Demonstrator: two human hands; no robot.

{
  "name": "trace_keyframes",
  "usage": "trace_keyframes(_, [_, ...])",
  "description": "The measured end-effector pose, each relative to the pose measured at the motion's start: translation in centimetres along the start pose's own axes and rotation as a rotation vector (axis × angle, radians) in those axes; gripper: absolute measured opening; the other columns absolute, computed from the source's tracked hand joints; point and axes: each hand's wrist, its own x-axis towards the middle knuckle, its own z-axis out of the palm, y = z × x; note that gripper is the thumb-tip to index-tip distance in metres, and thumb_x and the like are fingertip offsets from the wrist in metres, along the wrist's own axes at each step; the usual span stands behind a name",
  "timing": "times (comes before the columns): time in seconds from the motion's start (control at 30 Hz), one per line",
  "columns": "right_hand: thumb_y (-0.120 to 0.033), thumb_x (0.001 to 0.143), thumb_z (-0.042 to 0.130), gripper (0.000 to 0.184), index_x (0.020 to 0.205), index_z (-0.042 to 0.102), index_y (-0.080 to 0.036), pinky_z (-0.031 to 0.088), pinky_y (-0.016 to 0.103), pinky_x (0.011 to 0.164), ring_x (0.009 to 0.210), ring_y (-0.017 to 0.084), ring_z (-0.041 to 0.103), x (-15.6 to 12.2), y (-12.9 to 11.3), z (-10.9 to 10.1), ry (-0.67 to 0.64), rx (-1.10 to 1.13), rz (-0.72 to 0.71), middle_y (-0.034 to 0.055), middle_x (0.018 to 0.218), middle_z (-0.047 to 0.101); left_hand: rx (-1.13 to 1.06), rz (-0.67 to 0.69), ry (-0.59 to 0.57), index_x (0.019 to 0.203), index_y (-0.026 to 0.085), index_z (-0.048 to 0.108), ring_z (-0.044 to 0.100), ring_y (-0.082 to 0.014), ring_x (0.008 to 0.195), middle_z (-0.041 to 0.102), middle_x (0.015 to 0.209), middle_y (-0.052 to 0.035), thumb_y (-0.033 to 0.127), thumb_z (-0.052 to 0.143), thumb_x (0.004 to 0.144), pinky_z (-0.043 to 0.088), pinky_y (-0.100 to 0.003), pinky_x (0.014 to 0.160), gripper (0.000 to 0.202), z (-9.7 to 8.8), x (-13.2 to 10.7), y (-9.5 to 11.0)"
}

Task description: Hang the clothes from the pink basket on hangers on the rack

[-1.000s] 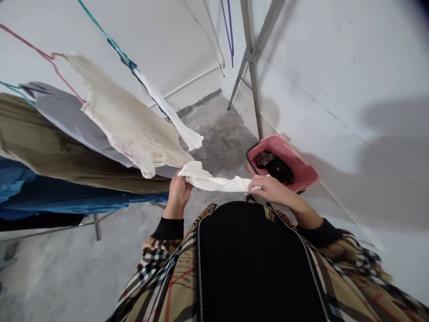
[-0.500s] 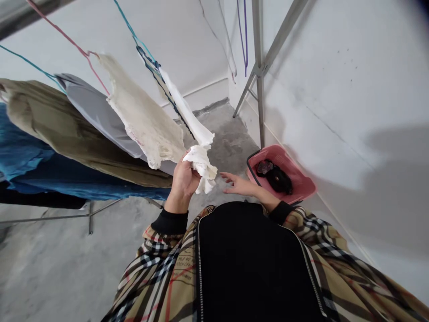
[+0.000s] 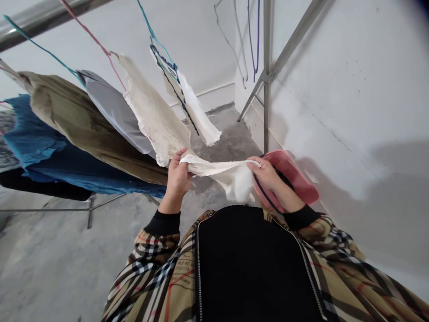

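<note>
A pair of white underpants [image 3: 231, 174] is stretched sideways between my two hands, its top edge pulled nearly straight and the rest sagging below. My left hand [image 3: 179, 176] pinches one end, close to the lower hem of a hanging cream lace-edged garment [image 3: 156, 114]. The other end is gripped by my right hand [image 3: 264, 172], which is in front of a pink basket [image 3: 300, 179] and hides part of it. Beyond my hands, a white garment with dark trim [image 3: 197, 112] hangs from a teal hanger [image 3: 147, 22].
Grey [image 3: 103, 103], olive [image 3: 63, 116] and blue [image 3: 63, 161] clothes hang at the left from a metal rail [image 3: 43, 22]. A purple hanger [image 3: 257, 40] and a white one [image 3: 231, 40] hang near the rack's metal leg [image 3: 266, 107]. Wall stands to the right; the concrete floor [image 3: 50, 264] lies below.
My right hand has moved from open beside the bunched white underpants to gripping one end. The cloth is now spread out between both hands. The view has shifted slightly left.
</note>
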Motion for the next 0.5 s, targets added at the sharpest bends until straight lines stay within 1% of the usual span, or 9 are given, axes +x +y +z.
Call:
trace_keyframes(0.07, [-0.046, 0.081, 0.067, 0.027, 0.091, 0.068, -0.022, 0.042, 0.022, 0.061, 0.067, 0.011, 0.053, 0.3, -1.8, -1.5, 0.089, -0.054, -0.053, -0.0026, 0.077, 0.063, 0.141, -0.049, -0.037, 0.101, 0.019, 0.066, 0.056, -0.0101, 0.053, 0.062, 0.071, 0.0024, 0.031, 0.070, 0.063, 0.047, -0.022, 0.049, 0.041, -0.6, 0.3, -0.2])
trace_keyframes(0.17, [-0.045, 0.080, 0.068, 0.026, 0.090, 0.069, -0.021, 0.042, 0.022, 0.057, 0.062, 0.011, 0.052, 0.5, -4.5, -2.9, 0.123, -0.129, -0.099, -0.0028, 0.072, 0.062, 0.320, -0.108, -0.117, 0.088, 0.015, 0.070, 0.055, -0.0117, 0.052, 0.063, 0.068, -0.0005, 0.035, 0.071, 0.060, 0.049, -0.024, 0.049, 0.034, -1.0, 0.8, -0.3])
trace_keyframes(0.27, [-0.045, 0.079, 0.070, 0.026, 0.088, 0.069, -0.021, 0.043, 0.022, 0.054, 0.058, 0.011, 0.053, 0.4, -6.7, -3.5, 0.140, -0.110, -0.101, -0.0025, 0.069, 0.062, 0.457, -0.107, -0.198, 0.070, 0.015, 0.069, 0.051, -0.0116, 0.049, 0.056, 0.055, 0.0000, 0.037, 0.071, 0.063, 0.043, -0.023, 0.048, 0.024, -1.2, 1.4, -0.3])
trace_keyframes(0.33, [-0.044, 0.078, 0.072, 0.026, 0.086, 0.069, -0.020, 0.044, 0.022, 0.053, 0.058, 0.011, 0.056, 0.3, -7.7, -3.8, 0.158, -0.059, -0.079, -0.0018, 0.069, 0.064, 0.515, -0.076, -0.244, 0.061, 0.016, 0.066, 0.049, -0.0122, 0.052, 0.054, 0.052, -0.0002, 0.038, 0.070, 0.065, 0.041, -0.023, 0.049, 0.023, -1.5, 1.7, -0.2])
trace_keyframes(0.37, [-0.045, 0.077, 0.072, 0.026, 0.085, 0.069, -0.020, 0.045, 0.023, 0.053, 0.058, 0.012, 0.057, 0.3, -8.1, -3.9, 0.166, -0.021, -0.058, -0.0014, 0.069, 0.065, 0.522, -0.058, -0.272, 0.060, 0.016, 0.066, 0.051, -0.0129, 0.056, 0.056, 0.055, -0.0010, 0.038, 0.069, 0.066, 0.041, -0.023, 0.052, 0.023, -1.6, 1.9, -0.1])
trace_keyframes(0.43, [-0.045, 0.074, 0.074, 0.027, 0.083, 0.070, -0.021, 0.048, 0.024, 0.055, 0.059, 0.013, 0.060, 0.3, -8.6, -4.0, 0.174, 0.069, -0.007, -0.0006, 0.068, 0.067, 0.491, -0.045, -0.339, 0.066, 0.017, 0.070, 0.055, -0.0151, 0.067, 0.064, 0.067, -0.0027, 0.038, 0.069, 0.067, 0.044, -0.024, 0.059, 0.021, -1.7, 2.1, -0.1])
trace_keyframes(0.5, [-0.046, 0.071, 0.076, 0.027, 0.081, 0.069, -0.021, 0.051, 0.026, 0.056, 0.059, 0.014, 0.062, 0.3, -8.9, -4.2, 0.183, 0.150, 0.038, 0.0000, 0.067, 0.068, 0.447, -0.077, -0.374, 0.071, 0.017, 0.071, 0.058, -0.0169, 0.075, 0.068, 0.077, -0.0038, 0.040, 0.071, 0.066, 0.045, -0.025, 0.066, 0.023, -1.7, 2.1, -0.2])
